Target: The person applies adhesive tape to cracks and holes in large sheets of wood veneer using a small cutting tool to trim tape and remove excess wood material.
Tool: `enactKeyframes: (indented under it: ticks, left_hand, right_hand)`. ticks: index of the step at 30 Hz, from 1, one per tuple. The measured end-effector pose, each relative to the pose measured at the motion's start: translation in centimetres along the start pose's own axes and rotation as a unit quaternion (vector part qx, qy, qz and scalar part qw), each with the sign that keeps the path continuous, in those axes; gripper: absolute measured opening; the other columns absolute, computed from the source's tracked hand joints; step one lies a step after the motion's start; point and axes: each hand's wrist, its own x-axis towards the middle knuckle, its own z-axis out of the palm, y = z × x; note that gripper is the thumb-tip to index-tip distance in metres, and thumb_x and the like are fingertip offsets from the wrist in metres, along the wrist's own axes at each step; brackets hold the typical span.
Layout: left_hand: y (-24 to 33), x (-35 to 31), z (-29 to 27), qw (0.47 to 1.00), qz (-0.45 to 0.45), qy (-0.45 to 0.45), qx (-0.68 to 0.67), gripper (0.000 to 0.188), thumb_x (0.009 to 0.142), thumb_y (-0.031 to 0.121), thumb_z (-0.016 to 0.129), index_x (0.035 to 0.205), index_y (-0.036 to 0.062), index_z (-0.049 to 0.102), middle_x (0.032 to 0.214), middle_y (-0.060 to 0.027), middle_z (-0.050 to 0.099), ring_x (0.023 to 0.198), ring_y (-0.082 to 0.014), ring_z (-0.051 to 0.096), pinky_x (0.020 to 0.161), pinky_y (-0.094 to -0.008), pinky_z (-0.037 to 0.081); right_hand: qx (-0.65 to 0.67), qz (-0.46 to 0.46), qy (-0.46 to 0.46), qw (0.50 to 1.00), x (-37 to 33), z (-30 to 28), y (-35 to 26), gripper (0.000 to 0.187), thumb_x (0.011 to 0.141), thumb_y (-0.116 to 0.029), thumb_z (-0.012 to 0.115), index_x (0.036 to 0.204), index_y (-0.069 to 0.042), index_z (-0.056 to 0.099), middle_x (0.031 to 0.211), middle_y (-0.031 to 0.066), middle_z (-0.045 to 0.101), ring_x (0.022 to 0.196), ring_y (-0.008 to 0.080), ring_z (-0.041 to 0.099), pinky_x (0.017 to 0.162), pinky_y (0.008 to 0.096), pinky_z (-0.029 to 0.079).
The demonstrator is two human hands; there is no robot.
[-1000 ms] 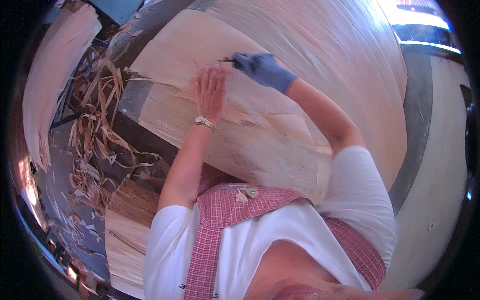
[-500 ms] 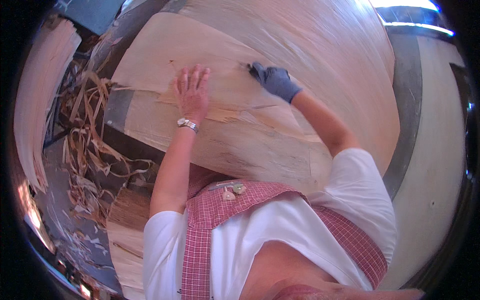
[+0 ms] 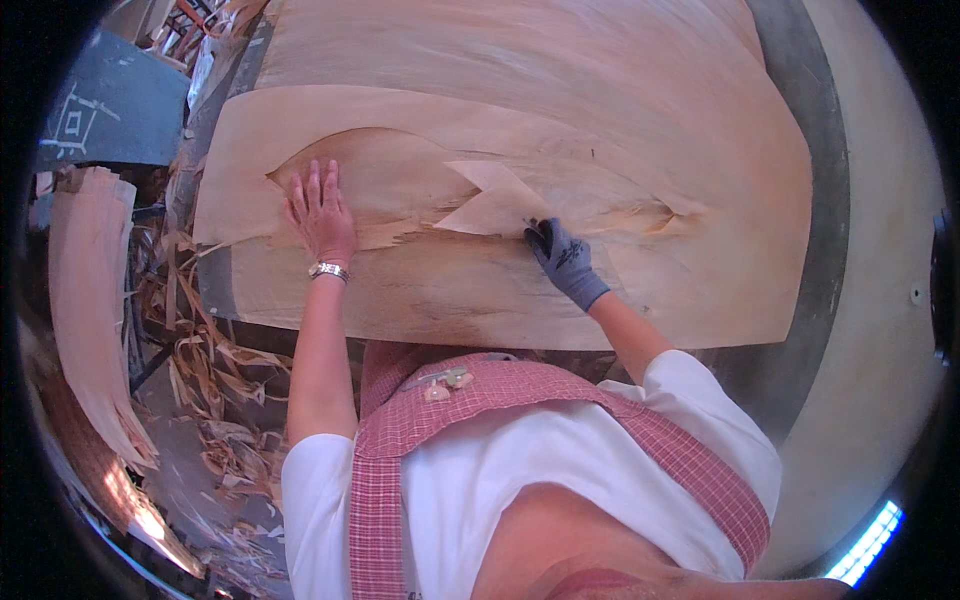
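Note:
A large pale wood veneer sheet [image 3: 690,290] lies in front of me, with a curved cut and a ragged split across its near part. My left hand [image 3: 322,213], bare with a metal watch [image 3: 328,270] at the wrist, rests flat on the veneer just inside the curved cut, fingers stretched. My right hand [image 3: 565,262] wears a grey glove with dark fingertips. Its fingers are closed at the edge of a pointed, lighter veneer flap [image 3: 495,205] that lies folded over the sheet. Whether a small tool is also in those fingers cannot be made out.
More veneer [image 3: 520,50] spreads beyond the near sheet. A grey table edge [image 3: 825,150] runs along the right. At left stand a dark blue-grey box [image 3: 120,100] and a bundle of veneer strips [image 3: 90,290]. Curled veneer scraps [image 3: 240,450] cover the floor there.
My right hand has come nearer to me, and a folded flap now shows beside it. My left hand lies further left. A curved opening now shows in the veneer.

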Motion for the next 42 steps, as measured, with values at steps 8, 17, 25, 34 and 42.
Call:
enactKeyframes:
  ticks: [8,17,25,34,42]
  left_hand:
    - [-0.8,0.4,0.5,1.0,0.014,0.012,-0.018,0.052,0.092,0.018,0.054,0.142,0.0315,0.047,0.154,0.0034,0.037,0.143,-0.0278,0.028,0.114,-0.051,0.02]
    - [-2.2,2.8,-3.7,0.975,0.03,-0.203,-0.091,0.056,0.091,0.022,0.056,0.145,0.0258,0.043,0.156,-0.002,0.031,0.141,-0.0333,0.028,0.111,-0.0561,0.024]
    - [-5.3,6.1,-5.6,0.922,0.141,-0.33,-0.148,0.068,0.089,0.028,0.061,0.15,0.0202,0.033,0.158,-0.0072,0.024,0.143,-0.0349,0.024,0.108,-0.0636,0.024]
    - [-9.3,20.0,-3.8,0.921,0.349,-0.171,-0.004,0.103,0.066,0.052,0.08,0.15,0.0164,0.031,0.137,-0.0111,0.051,0.131,-0.0334,0.041,0.113,-0.057,0.016]
    - [-10.5,21.0,-7.4,0.894,0.348,-0.267,-0.084,0.039,0.075,0.034,0.077,0.102,0.0083,0.066,0.081,-0.0126,0.062,0.082,-0.0282,0.064,0.078,-0.0466,0.045]
  right_hand:
    - [-0.108,-0.123,0.107,0.981,-1.1,-4.5,-6.0,0.026,0.087,-0.026,0.064,0.109,-0.012,0.06,0.084,0.0083,0.063,0.073,0.0298,0.064,0.064,0.0441,0.05]
    - [-0.075,-0.006,-0.465,0.882,-16.1,-8.5,-15.7,0.031,0.086,-0.028,0.055,0.098,-0.004,0.07,0.076,0.0208,0.067,0.065,0.0395,0.065,0.065,0.0549,0.053]
    - [0.055,0.063,0.17,0.982,11.3,8.0,-22.8,0.027,0.095,-0.033,0.056,0.092,-0.006,0.055,0.094,0.0191,0.063,0.089,0.0399,0.059,0.074,0.0485,0.049]
    - [-0.087,0.099,0.16,0.978,11.4,10.1,-25.9,0.023,0.092,-0.031,0.058,0.096,-0.009,0.056,0.113,0.0132,0.061,0.101,0.0301,0.06,0.072,0.0426,0.056]
    - [-0.083,0.087,0.185,0.975,11.0,11.4,-25.1,0.025,0.09,-0.033,0.059,0.098,-0.009,0.059,0.119,0.0156,0.061,0.109,0.0315,0.058,0.075,0.0415,0.055]
